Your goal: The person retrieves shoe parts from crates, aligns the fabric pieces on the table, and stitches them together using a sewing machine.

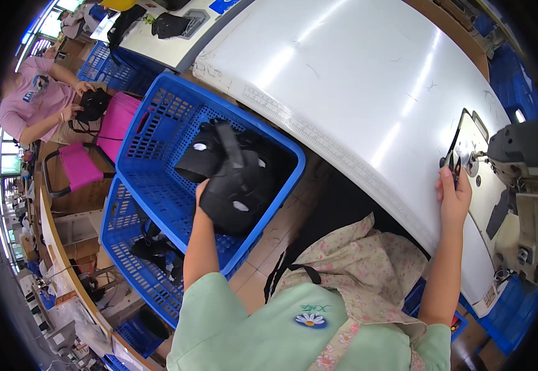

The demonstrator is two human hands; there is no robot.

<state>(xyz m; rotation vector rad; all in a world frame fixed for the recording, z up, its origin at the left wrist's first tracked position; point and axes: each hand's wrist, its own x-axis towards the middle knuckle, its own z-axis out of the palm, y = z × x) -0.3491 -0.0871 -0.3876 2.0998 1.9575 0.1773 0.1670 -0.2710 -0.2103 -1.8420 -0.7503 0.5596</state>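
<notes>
White and glossy, the table [343, 80] spans the upper right of your work area, with a sewing machine [516, 154] mounted at its right end. A blue basket [151, 111] stands beside the table's left near edge, above a second blue basket [115, 226]. Black fabric pieces [238, 198] lie inside the upper basket, toward its table-side corner. Your left hand [202, 199] reaches over the near rim and touches their left edge; its fingers are hidden, so a firm grasp cannot be confirmed. Your right hand [456, 193] pinches a small black tool [455, 175] over the table, near the sewing machine.
</notes>
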